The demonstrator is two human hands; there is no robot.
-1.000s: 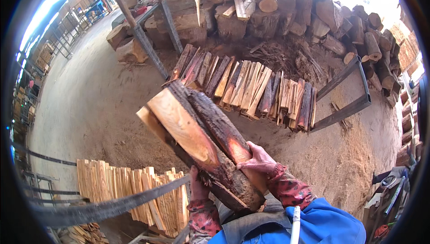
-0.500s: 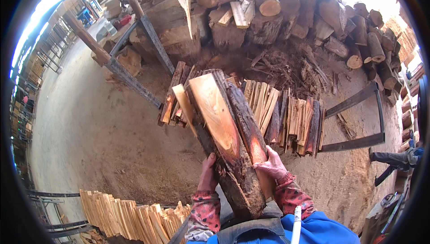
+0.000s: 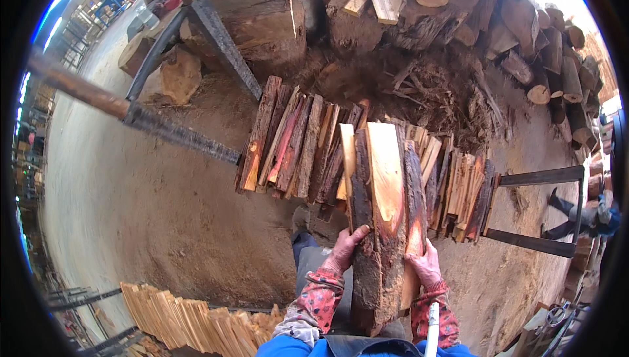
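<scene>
Several bark-edged wood slabs (image 3: pixel 386 180), pale on their cut faces and dark brown along the bark, are pressed together as one bundle in front of me. My left hand (image 3: pixel 347 249) grips the bundle's left side, thumb against the bark. On the opposite side my right hand (image 3: pixel 426 265) is closed round the edge of the same slabs. The far ends of the bundle overlap, in view, a long row of stacked bark slabs (image 3: pixel 308 147) just beyond it. Parts of that row are hidden behind the bundle.
The row lies between a metal frame with wooden handles (image 3: pixel 78 85) at left and a dark metal frame (image 3: pixel 534 178) at right. Pale split boards (image 3: pixel 190 321) stand at lower left. Logs (image 3: pixel 540 88) are piled at far right. Another person (image 3: pixel 583 219) is at the right edge.
The slab bundle has swung to the right and points more straight ahead, with both hands still holding it. More of the row's left part shows. The view has shifted too.
</scene>
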